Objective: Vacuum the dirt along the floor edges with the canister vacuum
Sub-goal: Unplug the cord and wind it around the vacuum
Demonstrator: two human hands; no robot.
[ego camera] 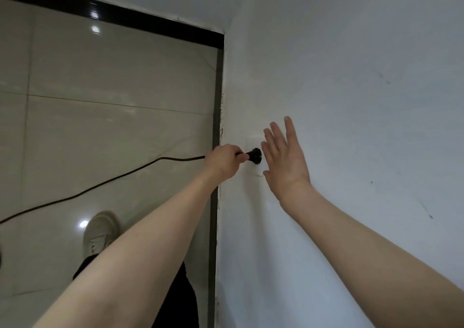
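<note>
Left hand curled round the neck of the black plug, fingers gripping just behind its head, holding it square to the white wall socket, seemingly touching its face; whether going in or coming out, impossible to tell. Right hand flat and spread, fingers straight, laid against the wall just beside the socket, probably to steady the plate. Black cord trailing away left over the glossy tiled floor. Canister vacuum itself out of view, presumably at the cord's far end. Dark skirting along the edges, not yet attended to. Pale shoe planted below.
</note>
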